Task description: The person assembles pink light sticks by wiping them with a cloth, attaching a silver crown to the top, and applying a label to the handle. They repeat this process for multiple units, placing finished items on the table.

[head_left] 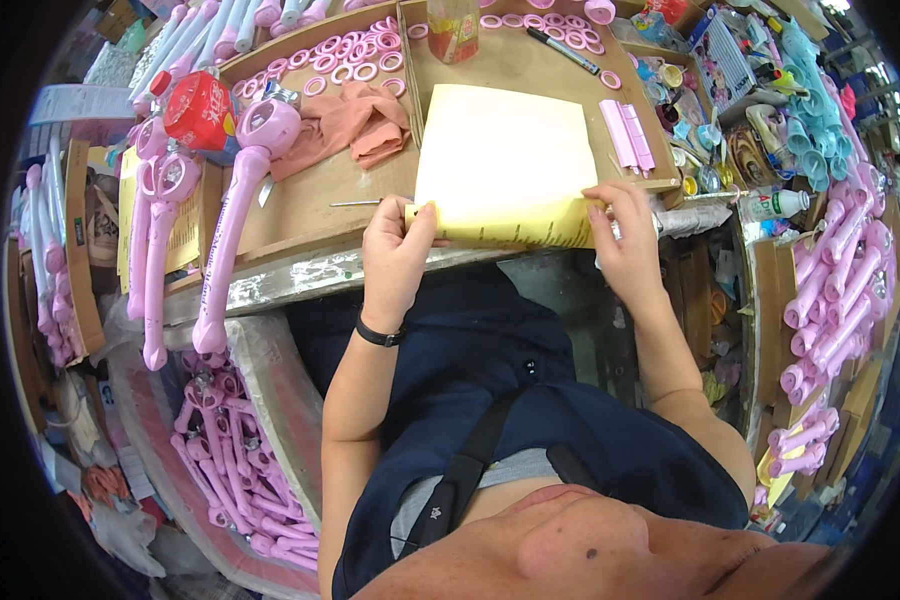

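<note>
A pale yellow sheet of paper (505, 150) lies over the workbench, its near edge bent up and showing lines of print. My left hand (395, 250) pinches the near left corner between thumb and fingers. At the near right corner, my right hand (628, 235) grips the same sheet, fingers closed on the edge. A thin metal rod (355, 204) sticks out to the left beside my left hand; whether that hand holds it too, I cannot tell. Just behind my right fingers is a small shiny thing, mostly hidden.
Pink rings (350, 50) are scattered in the cardboard trays, near an orange cloth (370, 125), a marker (562, 50) and pink plastic strips (626, 135). Pink wands (232, 230) overhang the bench's left edge; below, a lined bin (270, 400) holds several more. Pink handles (840, 290) are piled at right.
</note>
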Action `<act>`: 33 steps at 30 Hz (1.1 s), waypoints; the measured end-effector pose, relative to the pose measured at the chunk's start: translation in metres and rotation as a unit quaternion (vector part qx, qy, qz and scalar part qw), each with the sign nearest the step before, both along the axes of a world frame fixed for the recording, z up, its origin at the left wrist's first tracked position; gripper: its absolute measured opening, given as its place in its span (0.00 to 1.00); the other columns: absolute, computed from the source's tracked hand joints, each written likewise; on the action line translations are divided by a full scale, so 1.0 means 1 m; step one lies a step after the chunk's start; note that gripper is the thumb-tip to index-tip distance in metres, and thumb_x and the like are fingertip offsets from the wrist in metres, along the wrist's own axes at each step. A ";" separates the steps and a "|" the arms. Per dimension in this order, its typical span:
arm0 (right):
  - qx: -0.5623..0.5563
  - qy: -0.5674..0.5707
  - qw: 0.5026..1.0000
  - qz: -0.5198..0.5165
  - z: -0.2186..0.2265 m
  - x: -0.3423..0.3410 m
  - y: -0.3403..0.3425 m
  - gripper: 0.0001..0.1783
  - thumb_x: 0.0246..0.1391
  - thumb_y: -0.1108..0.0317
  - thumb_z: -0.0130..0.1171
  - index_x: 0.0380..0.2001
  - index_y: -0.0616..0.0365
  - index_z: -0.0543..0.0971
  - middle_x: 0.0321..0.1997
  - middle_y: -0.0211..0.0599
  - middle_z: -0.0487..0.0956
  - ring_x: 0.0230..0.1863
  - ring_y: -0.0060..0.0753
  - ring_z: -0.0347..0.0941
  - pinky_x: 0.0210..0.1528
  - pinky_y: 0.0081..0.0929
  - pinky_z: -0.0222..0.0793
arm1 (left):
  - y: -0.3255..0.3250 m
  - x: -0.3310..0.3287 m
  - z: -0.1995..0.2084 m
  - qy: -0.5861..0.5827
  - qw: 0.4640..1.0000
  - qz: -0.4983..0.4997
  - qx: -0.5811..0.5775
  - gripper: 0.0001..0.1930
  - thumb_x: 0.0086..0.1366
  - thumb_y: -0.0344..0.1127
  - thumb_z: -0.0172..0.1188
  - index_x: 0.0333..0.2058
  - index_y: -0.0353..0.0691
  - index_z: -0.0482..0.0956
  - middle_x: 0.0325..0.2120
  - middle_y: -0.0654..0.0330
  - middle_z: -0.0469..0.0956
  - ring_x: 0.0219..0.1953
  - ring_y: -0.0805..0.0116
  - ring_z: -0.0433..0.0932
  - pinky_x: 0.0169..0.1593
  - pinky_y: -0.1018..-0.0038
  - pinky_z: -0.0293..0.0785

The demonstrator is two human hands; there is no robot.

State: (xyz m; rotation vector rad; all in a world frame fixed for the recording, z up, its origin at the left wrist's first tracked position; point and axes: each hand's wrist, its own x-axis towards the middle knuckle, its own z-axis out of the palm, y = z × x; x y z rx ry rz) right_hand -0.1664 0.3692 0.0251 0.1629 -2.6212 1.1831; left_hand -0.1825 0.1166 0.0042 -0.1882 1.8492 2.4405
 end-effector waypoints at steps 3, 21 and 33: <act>0.278 0.186 0.942 0.017 0.009 0.004 -0.017 0.19 0.46 0.59 0.64 0.42 0.51 0.78 0.51 0.42 0.70 0.55 0.41 0.66 0.62 0.43 0.50 | 0.004 0.000 0.001 0.014 0.999 0.018 -0.040 0.08 0.65 0.30 0.54 0.28 0.35 0.67 0.25 0.65 0.72 0.27 0.82 0.72 0.31 0.81 0.74; 0.198 0.153 0.960 0.125 0.009 -0.004 -0.031 0.14 0.38 0.64 0.68 0.33 0.50 0.80 0.32 0.27 0.78 0.43 0.31 0.73 0.64 0.52 0.45 | 0.028 -0.002 0.024 0.483 0.647 -0.025 -0.590 0.15 0.55 0.35 0.57 0.43 0.47 0.77 0.40 0.68 0.76 0.52 0.67 0.71 0.62 0.49 0.50; 0.160 0.125 0.964 0.172 0.016 -0.010 -0.013 0.12 0.43 0.65 0.66 0.32 0.55 0.79 0.31 0.32 0.80 0.35 0.34 0.76 0.53 0.39 0.65 | 0.019 -0.018 0.025 0.478 0.693 -0.103 -0.529 0.08 0.49 0.30 0.64 0.30 0.44 0.78 0.24 0.65 0.76 0.39 0.68 0.76 0.62 0.51 0.55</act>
